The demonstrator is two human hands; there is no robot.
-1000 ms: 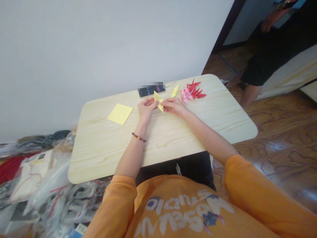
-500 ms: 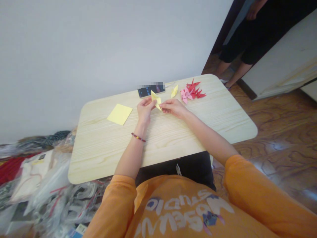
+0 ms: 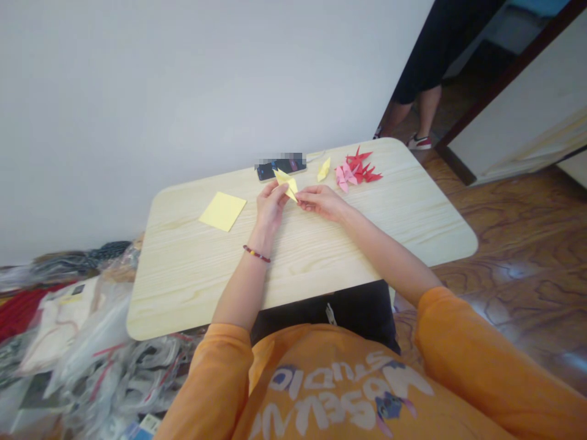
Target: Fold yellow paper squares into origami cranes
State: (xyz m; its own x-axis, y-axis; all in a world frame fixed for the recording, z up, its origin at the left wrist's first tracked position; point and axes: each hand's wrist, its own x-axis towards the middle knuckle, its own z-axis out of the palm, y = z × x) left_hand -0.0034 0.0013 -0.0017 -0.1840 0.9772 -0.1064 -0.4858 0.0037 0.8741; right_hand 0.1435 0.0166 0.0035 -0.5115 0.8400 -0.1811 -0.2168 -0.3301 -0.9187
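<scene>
A partly folded yellow paper piece (image 3: 286, 183) is held above the light wooden table (image 3: 192, 275) by both hands. My left hand (image 3: 270, 206) pinches its lower left side, and my right hand (image 3: 321, 201) pinches its lower right tip. A flat yellow paper square (image 3: 222, 211) lies on the table to the left of my hands. Behind them, a small folded yellow figure (image 3: 323, 169), pink folded figures (image 3: 343, 176) and red folded figures (image 3: 362, 165) sit in a row near the far edge.
A dark phone (image 3: 280, 167) lies at the far edge by the white wall. Plastic bags and fabric (image 3: 68, 342) are piled on the floor to the left. Another person's legs (image 3: 415, 116) stand in the doorway at the upper right.
The yellow piece has tilted and turned a little between my fingers. The person in the doorway has walked farther away, towards the back.
</scene>
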